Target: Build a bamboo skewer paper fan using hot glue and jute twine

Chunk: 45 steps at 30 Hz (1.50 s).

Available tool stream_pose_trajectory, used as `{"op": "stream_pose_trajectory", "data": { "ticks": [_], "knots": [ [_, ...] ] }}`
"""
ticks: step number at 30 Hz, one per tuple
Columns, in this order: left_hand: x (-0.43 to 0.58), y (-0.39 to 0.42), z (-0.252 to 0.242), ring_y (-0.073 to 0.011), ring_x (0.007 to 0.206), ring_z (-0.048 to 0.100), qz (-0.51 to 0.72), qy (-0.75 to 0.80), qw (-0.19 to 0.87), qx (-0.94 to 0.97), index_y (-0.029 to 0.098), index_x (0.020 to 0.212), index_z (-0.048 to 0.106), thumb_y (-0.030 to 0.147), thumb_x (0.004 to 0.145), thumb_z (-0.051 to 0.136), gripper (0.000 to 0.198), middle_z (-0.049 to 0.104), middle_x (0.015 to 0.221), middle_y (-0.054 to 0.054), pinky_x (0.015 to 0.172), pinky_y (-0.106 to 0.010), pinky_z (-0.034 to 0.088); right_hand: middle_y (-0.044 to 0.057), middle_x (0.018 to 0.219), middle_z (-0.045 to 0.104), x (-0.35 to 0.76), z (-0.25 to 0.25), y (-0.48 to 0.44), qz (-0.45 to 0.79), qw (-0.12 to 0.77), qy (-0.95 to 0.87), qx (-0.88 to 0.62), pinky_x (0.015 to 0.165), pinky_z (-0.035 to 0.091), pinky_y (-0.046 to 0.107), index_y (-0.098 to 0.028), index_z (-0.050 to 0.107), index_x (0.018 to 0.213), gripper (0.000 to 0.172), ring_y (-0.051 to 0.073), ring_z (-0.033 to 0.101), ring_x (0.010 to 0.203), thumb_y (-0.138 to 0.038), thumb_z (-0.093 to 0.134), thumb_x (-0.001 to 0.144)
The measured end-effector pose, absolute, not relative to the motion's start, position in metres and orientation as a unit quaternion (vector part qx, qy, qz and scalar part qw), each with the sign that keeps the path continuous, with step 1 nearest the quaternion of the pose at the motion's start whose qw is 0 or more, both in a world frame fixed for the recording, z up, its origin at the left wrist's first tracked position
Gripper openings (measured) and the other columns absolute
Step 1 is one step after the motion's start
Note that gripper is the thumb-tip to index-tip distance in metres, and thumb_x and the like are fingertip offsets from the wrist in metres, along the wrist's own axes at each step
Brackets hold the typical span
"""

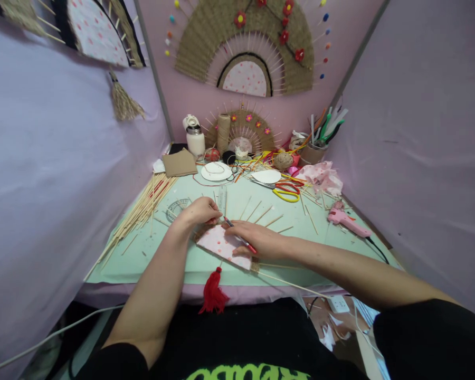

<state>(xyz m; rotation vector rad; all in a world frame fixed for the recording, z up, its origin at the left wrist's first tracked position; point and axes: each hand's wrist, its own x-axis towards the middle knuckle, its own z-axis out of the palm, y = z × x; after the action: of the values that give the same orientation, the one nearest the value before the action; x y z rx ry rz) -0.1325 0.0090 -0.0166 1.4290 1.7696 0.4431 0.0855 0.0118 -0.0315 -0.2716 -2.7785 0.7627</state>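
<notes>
Blk tee (261, 330), short-sleeved: L sleeve (116, 361) at abt 7 o'clock, R sleeve (427, 335) at abt 4, same blk. Chunky lime-green lettering (243, 372) at 6 o'clock, partly cut off so can't read it tbh. L hand (205, 211) + R hand (261, 240) bare.

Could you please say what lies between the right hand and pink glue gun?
Thin sticks lie between the right hand and the glue gun in the head view.

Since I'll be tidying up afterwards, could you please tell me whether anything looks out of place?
White scraps lie below the table, near the power strip, looking like dropped litter. Crumpled pink paper sits untidily at back right.
</notes>
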Motion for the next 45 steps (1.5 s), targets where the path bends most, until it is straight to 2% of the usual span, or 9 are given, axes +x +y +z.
{"op": "stream_pose_trajectory", "data": {
  "ticks": [3, 10, 20, 28, 34, 45],
  "knots": [
    [-0.129, 0.008, -0.015, -0.0097, 0.045, 0.052, 0.178, 0.698, 0.411, 0.559, 0.015, 0.063, 0.057, 0.017, 0.070, 0.059, 0.008, 0.056, 0.048, 0.001, 0.045, -0.018, 0.040, 0.016, 0.133, 0.051, 0.084, -0.036, 0.001, 0.258, 0.136, -0.946, -0.143, 0.098, 0.042, 0.041, -0.019, 0.052, 0.119, 0.039, 0.025, 0.048, 0.122, -0.036, 0.061, 0.085],
    [-0.127, 0.007, -0.015, -0.0098, 0.047, 0.054, 0.183, 0.702, 0.405, 0.557, 0.014, 0.066, 0.061, 0.018, 0.073, 0.059, 0.007, 0.059, 0.050, 0.000, 0.046, -0.018, 0.042, 0.016, 0.128, 0.053, 0.082, -0.044, -0.006, 0.277, 0.164, -0.917, -0.235, 0.095, 0.043, 0.044, -0.020, 0.047, 0.126, 0.058, 0.028, 0.051, 0.117, -0.038, 0.071, 0.077],
    [-0.131, 0.011, -0.026, -0.0102, 0.044, 0.052, 0.176, 0.698, 0.399, 0.568, 0.013, 0.074, 0.065, 0.024, 0.072, 0.061, 0.012, 0.059, 0.051, 0.000, 0.043, -0.018, 0.039, 0.014, 0.125, 0.055, 0.081, -0.048, -0.010, 0.289, 0.182, -0.903, -0.260, 0.095, 0.043, 0.043, -0.020, 0.046, 0.126, 0.058, 0.027, 0.052, 0.116, -0.037, 0.071, 0.076],
    [-0.125, 0.013, -0.025, -0.0102, 0.043, 0.052, 0.177, 0.704, 0.375, 0.577, 0.013, 0.082, 0.067, 0.024, 0.074, 0.059, 0.016, 0.061, 0.053, -0.001, 0.042, -0.019, 0.038, 0.013, 0.116, 0.059, 0.090, -0.045, -0.014, 0.272, 0.189, -0.906, -0.264, 0.091, 0.044, 0.042, -0.020, 0.051, 0.121, 0.043, 0.026, 0.055, 0.107, -0.031, 0.065, 0.082],
    [-0.121, 0.013, -0.024, -0.0092, 0.039, 0.048, 0.163, 0.712, 0.350, 0.586, 0.012, 0.086, 0.067, 0.026, 0.073, 0.060, 0.020, 0.062, 0.055, 0.000, 0.039, -0.019, 0.033, 0.012, 0.115, 0.059, 0.091, -0.044, -0.016, 0.273, 0.187, -0.908, -0.256, 0.090, 0.044, 0.043, -0.022, 0.051, 0.120, 0.039, 0.026, 0.055, 0.105, -0.029, 0.063, 0.083],
    [-0.122, 0.013, -0.022, -0.0103, 0.047, 0.051, 0.146, 0.707, 0.330, 0.608, 0.013, 0.082, 0.070, 0.026, 0.069, 0.062, 0.020, 0.064, 0.055, -0.001, 0.046, -0.020, 0.037, 0.012, 0.116, 0.061, 0.092, -0.040, -0.015, 0.264, 0.192, -0.905, -0.275, 0.090, 0.044, 0.040, -0.020, 0.051, 0.120, 0.037, 0.025, 0.056, 0.106, -0.028, 0.059, 0.084]
  ]
}}
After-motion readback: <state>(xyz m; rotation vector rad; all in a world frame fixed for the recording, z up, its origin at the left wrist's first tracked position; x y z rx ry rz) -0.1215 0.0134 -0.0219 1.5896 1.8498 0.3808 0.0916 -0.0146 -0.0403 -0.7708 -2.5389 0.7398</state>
